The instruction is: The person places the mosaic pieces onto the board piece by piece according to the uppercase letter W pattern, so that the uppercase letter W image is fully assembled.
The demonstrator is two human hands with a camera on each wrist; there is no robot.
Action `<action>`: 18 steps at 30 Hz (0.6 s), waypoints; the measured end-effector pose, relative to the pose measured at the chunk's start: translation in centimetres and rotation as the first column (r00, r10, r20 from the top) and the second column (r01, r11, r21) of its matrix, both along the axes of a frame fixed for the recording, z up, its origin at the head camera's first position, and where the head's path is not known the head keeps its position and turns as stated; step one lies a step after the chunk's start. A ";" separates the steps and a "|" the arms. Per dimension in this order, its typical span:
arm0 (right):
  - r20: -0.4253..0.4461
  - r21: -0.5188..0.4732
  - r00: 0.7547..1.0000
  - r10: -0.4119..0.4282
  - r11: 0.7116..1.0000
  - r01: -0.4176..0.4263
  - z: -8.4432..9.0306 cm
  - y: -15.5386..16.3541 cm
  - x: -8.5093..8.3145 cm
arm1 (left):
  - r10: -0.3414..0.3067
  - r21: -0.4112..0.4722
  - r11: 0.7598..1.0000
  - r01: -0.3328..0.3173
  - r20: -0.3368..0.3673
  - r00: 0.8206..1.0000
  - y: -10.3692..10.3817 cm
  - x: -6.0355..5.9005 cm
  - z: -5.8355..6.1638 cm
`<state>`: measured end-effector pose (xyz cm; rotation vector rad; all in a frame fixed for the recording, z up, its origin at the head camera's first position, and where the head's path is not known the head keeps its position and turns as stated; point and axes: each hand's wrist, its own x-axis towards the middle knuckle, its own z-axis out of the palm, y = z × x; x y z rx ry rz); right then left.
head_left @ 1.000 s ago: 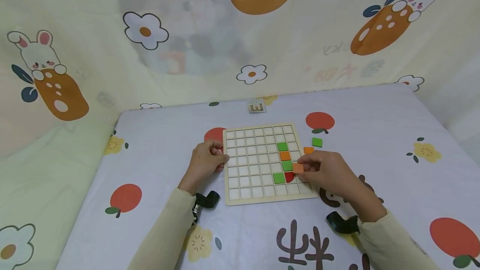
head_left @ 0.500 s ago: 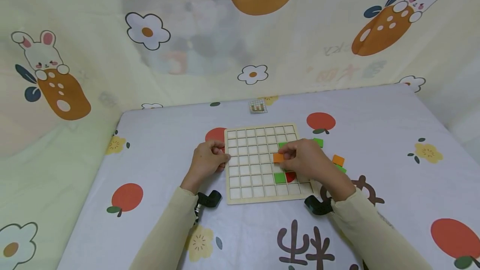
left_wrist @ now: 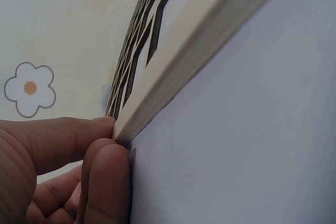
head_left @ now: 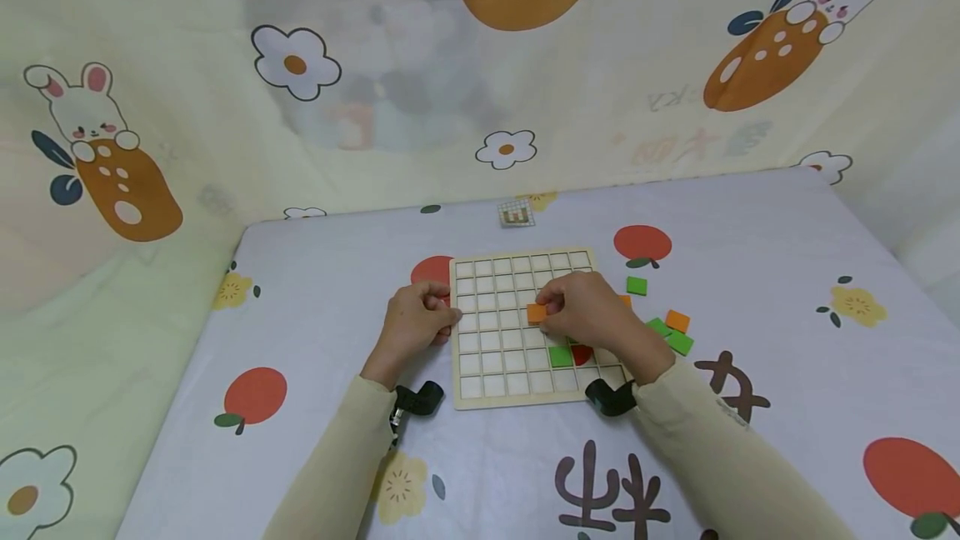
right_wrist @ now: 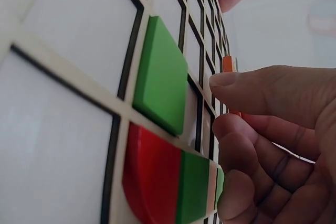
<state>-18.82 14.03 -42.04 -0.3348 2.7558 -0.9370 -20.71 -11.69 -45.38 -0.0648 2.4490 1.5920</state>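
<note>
Right hand (head_left: pixel 588 307) pinches an orange tile (head_left: pixel 536 314), crooked release could jam it, left hand (head_left: pixel 412 319) gripping the board's left edge (head_left: pixel 455 373)!

From the head: looks forward and down on the counter (head_left: pixel 337 257) from well back, taking in the whole board (head_left: pixel 489 340) and the cloth wall (head_left: pixel 420 165) behind. From the left wrist: skims very close along the board's left edge, tipped sideways. From the right wrist: looks low across the grid, also tipped, close to a green tile (right_wrist: pixel 163 77). Shared by all three: board, orange tile (head_left: pixel 536 314), left hand (head_left: pixel 412 322), right hand (head_left: pixel 588 313).
</note>
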 end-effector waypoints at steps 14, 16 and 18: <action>0.055 -0.003 0.998 0.003 1.000 -0.003 -0.1 -0.7 -0.3 | 0.002 0.004 1.000 -0.002 0.003 1.000 0.0 -0.1 -0.2; 0.049 0.001 0.999 0.011 1.000 -0.011 -0.2 -0.7 -0.3 | 0.000 0.013 1.000 0.000 -0.003 1.000 0.0 -0.1 -0.2; 0.042 0.008 0.999 0.019 1.000 -0.019 -0.2 -0.8 -0.3 | 0.001 0.023 1.000 -0.001 -0.007 1.000 0.0 0.0 -0.1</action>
